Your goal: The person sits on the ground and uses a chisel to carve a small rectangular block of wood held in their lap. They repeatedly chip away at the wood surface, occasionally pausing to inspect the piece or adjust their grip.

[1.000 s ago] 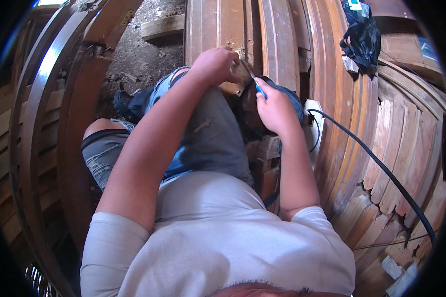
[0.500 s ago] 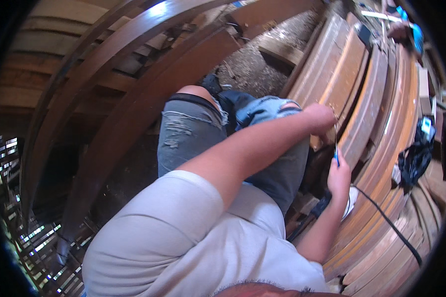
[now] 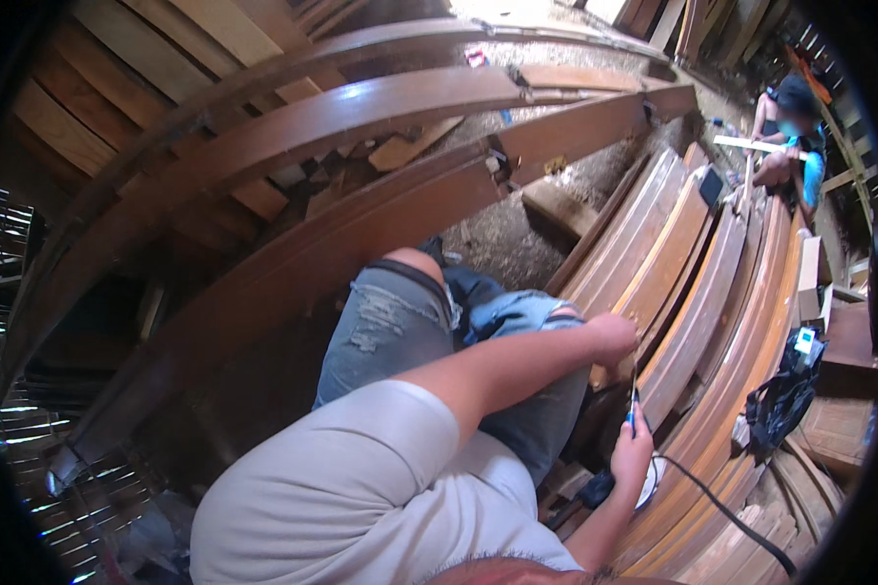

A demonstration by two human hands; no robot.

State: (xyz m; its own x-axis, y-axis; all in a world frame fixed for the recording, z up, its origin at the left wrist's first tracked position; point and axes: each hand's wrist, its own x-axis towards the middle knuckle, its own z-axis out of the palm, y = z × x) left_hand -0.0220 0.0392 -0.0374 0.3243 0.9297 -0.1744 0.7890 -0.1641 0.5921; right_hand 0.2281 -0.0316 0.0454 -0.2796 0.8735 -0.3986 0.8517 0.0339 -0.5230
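My right hand (image 3: 632,456) is closed round the blue handle of a slim tool (image 3: 635,413). Its thin shaft points up toward my left hand; whether it is a screwdriver or a chisel I cannot make out. My left hand (image 3: 613,339) is bent into a fist by the shaft's tip, over the near end of a brown wooden board (image 3: 673,239). What those fingers grip is hidden. My knees in torn jeans (image 3: 385,312) are beside the boards. Under my right wrist, a white round thing (image 3: 651,480) shows in part, with a black cord (image 3: 722,502) near it.
Long varnished beams (image 3: 361,210) curve across on the left. More long boards (image 3: 751,322) lie along my right. A black bag (image 3: 785,395) rests beyond them. At the far right, a person in blue (image 3: 812,180) holds a white strip (image 3: 751,143). A short plank (image 3: 561,210) lies on the littered ground.
The whole view has shifted, and more of the far beams and the other person now shows. Both hands keep about the same place by the board, with the tool still in my right hand.
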